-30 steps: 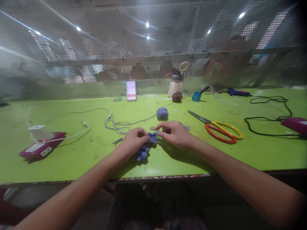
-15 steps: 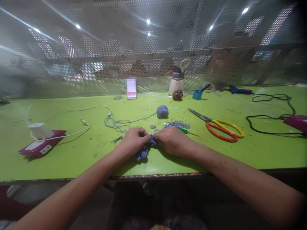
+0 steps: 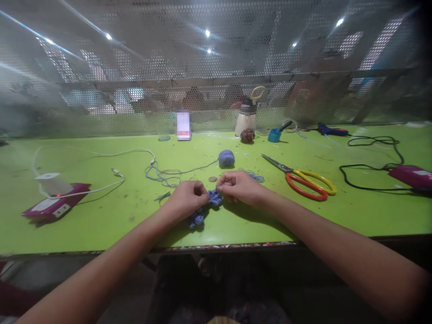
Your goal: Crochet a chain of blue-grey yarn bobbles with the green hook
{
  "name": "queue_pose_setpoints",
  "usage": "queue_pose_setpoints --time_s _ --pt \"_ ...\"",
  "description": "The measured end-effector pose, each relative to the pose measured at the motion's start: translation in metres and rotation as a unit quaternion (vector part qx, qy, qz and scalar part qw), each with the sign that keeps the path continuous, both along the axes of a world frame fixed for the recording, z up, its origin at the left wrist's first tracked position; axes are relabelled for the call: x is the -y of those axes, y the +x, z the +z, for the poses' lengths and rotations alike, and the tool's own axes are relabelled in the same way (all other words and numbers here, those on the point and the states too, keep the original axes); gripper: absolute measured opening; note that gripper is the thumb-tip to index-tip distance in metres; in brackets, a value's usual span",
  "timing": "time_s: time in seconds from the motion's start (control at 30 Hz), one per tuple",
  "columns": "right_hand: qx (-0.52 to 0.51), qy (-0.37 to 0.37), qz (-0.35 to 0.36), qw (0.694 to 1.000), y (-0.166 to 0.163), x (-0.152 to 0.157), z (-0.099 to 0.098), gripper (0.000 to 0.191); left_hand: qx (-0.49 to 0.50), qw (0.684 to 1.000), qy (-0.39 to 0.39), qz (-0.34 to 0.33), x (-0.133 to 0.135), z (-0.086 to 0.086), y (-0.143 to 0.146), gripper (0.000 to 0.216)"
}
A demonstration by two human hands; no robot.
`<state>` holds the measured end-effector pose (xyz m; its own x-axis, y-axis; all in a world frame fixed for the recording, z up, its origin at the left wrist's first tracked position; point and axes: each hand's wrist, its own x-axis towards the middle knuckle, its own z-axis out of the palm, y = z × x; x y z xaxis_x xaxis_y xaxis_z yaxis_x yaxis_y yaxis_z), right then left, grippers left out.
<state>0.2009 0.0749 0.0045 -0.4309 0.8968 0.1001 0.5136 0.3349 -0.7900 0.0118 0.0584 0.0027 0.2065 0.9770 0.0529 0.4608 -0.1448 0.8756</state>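
Note:
A blue-purple crocheted piece [image 3: 215,198] with curled, bumpy parts is held just above the green table near its front edge. My left hand [image 3: 189,198] is closed in a pinch on its upper left side, and part of the piece hangs below those fingers. At its right upper edge, my right hand [image 3: 241,186] pinches it between thumb and fingertips. Behind the hands sits a ball of the same yarn [image 3: 226,158], its strand trailing left in loops. Loose yarn ends [image 3: 254,175] show beyond my right hand, which covers part of them.
Scissors [image 3: 300,180] with red and yellow handles lie at the right. Purple power strips [image 3: 410,176] stand at both sides with cables. Along the back are a phone [image 3: 183,126], a bottle [image 3: 246,119], a multicoloured yarn ball [image 3: 247,136], a blue pot [image 3: 274,135] and a glue gun [image 3: 332,130].
My right hand has shifted slightly upward, and its fingers have turned. More of the crocheted piece shows between my hands. The green-handled tool seen beside my right hand is now out of sight.

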Motion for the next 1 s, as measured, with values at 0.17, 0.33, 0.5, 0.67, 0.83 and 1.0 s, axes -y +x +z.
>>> queue_pose_setpoints --time_s 0.17,0.33,0.5,0.67,0.83,1.0 --pt "-0.067 -0.068 -0.007 0.995 -0.002 -0.001 -0.002 0.009 0.015 0.999 0.012 -0.031 0.0 -0.007 -0.001 0.023" --pt "-0.081 -0.072 0.022 0.994 -0.003 0.003 -0.003 0.012 0.0 0.998 0.016 -0.058 0.001 -0.005 0.001 0.017" --pt "-0.089 -0.062 0.046 0.993 -0.002 0.004 -0.003 0.01 -0.016 0.998 -0.008 -0.061 -0.006 0.002 0.001 0.01" --pt "-0.114 -0.07 0.049 0.99 -0.001 0.002 -0.005 0.008 -0.022 0.997 -0.047 -0.057 -0.011 0.003 0.0 0.012" --pt "-0.171 -0.098 0.004 0.98 -0.002 -0.001 -0.008 0.009 -0.034 0.999 -0.038 -0.011 -0.008 0.003 0.001 0.022" --pt "-0.245 -0.13 -0.022 0.961 -0.001 -0.003 -0.008 0.01 -0.027 0.999 -0.008 -0.017 -0.008 -0.002 0.003 0.019"
